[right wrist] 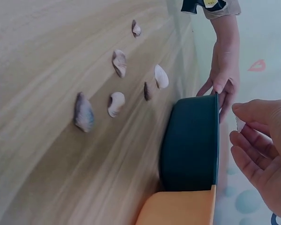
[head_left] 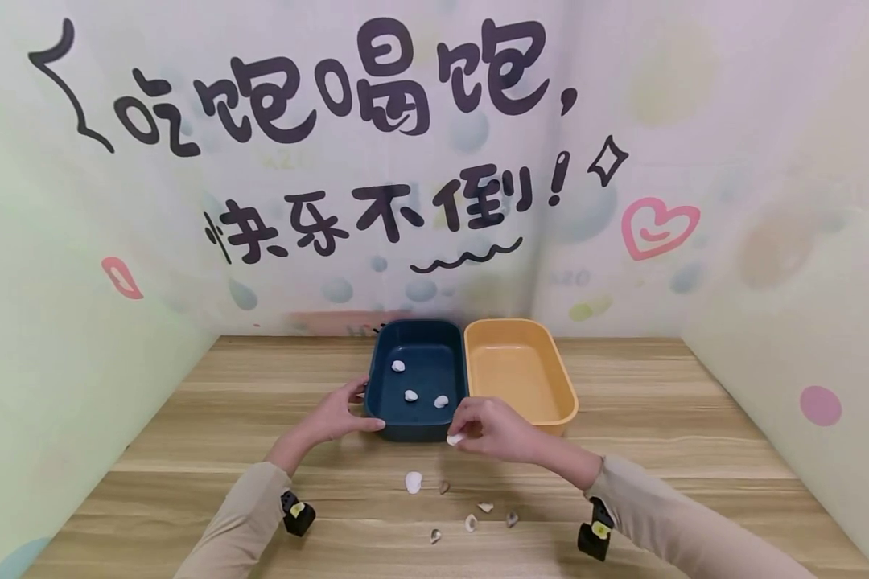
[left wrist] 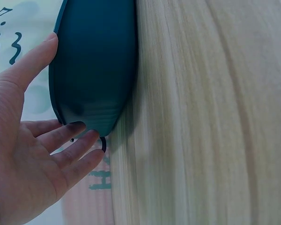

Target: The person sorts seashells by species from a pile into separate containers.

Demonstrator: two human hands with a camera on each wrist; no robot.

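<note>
My right hand [head_left: 494, 430] pinches a small white seashell [head_left: 455, 440] between thumb and fingers, just in front of the dark blue bin [head_left: 416, 433]. In the right wrist view the shell [right wrist: 240, 123] is mostly hidden by the fingertips. My left hand [head_left: 339, 414] rests against the left front corner of that bin. In the left wrist view its thumb touches the rim, while the other fingers, fairly straight, lie by the bin's side. Three white shells, among them one near the back [head_left: 398, 366], lie inside the blue bin.
A yellow-orange bin [head_left: 566, 386] stands against the blue one's right side. On the wooden table [head_left: 275, 378], nearer me, lie several loose shells: a white one [head_left: 413, 482], and small brownish or greyish ones such as a grey shell [head_left: 512, 519]. A printed cloth [head_left: 434, 281] hangs behind.
</note>
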